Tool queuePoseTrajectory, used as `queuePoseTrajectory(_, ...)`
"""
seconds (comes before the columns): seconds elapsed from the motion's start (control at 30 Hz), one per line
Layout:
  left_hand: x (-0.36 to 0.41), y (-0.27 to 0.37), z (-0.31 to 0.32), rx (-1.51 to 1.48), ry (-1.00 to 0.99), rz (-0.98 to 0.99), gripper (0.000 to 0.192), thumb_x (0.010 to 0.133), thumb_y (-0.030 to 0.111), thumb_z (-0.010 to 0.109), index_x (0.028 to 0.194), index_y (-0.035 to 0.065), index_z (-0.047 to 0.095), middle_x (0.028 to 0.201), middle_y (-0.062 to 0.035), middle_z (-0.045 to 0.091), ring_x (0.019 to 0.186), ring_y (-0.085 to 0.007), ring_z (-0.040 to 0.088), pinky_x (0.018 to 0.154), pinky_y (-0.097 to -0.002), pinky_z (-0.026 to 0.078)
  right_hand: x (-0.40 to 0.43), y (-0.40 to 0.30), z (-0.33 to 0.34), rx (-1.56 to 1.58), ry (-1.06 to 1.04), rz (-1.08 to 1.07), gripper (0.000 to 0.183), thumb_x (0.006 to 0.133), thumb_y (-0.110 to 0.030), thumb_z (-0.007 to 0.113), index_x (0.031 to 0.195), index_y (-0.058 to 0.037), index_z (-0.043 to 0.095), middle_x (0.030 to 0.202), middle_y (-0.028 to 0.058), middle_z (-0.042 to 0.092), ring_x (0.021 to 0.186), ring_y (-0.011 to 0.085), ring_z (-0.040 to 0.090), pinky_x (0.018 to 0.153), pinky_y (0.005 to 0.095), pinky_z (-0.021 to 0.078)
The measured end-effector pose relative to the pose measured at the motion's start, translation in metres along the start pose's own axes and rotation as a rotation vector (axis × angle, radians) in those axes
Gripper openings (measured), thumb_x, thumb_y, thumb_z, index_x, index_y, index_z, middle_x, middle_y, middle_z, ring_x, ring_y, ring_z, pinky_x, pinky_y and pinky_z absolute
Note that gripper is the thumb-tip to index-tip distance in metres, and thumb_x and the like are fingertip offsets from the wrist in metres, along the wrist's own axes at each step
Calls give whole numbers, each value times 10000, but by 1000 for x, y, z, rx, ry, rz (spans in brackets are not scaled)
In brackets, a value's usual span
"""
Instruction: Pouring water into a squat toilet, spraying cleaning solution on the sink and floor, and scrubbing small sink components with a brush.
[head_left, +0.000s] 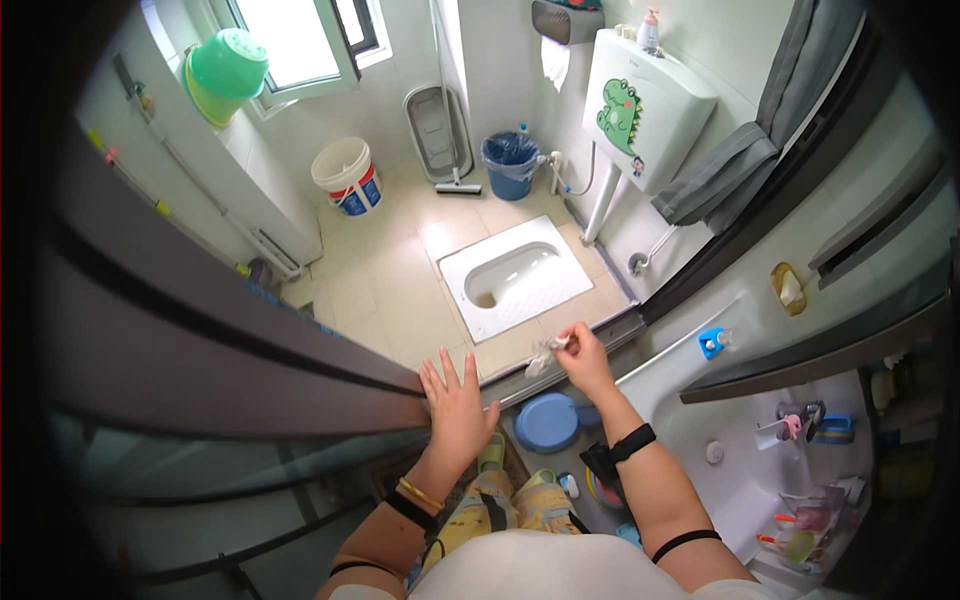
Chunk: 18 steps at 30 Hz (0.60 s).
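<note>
My left hand (457, 409) has its fingers spread against the edge of a dark door panel (322, 360). It holds nothing. Between the fingertips of my right hand (585, 361) is a crumpled whitish tissue or cloth (543, 355); which of the two I cannot tell. That hand is over the door threshold (517, 384), on the near side of a white squat toilet (517, 277) set into the tiled floor. Below my right wrist, a round blue stool or lid (547, 422) stands near my feet.
A bucket (346, 176), a squeegee (458, 187) and a lined blue bin (511, 165) stand by the far walls. A cistern with a crocodile sticker (619, 116) and a grey curtain (720, 180) hang at right. The washbasin (720, 420) is beside my right arm.
</note>
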<state>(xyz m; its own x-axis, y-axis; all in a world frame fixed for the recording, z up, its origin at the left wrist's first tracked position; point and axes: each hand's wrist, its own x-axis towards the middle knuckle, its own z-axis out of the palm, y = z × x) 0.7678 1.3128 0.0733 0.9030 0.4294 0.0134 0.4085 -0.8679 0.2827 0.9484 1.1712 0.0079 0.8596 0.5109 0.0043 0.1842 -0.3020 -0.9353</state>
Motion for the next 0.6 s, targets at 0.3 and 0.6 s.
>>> queuePoseTrajectory(0.3, 2, 6, 3, 29, -196, 260, 782, 784, 393, 649, 1384, 8, 328, 1430, -275, 274, 1312, -485, 250, 1041, -649, 173, 83, 84, 73, 47, -320, 432, 205, 711, -93, 692, 861, -17, 574, 605, 109, 609, 490, 180, 591, 479, 305, 478)
queuePoseTrajectory(0.6, -8, -2, 30, -116, -398, 544, 686, 814, 357, 620, 1362, 37, 360, 1414, -204, 330, 1321, -410, 295, 1050, -591, 246, 356, 28, 74, 259, 371, -187, 766, 698, -82, 729, 1362, -47, 349, 1051, 176, 638, 906, 271, 643, 797, 348, 511)
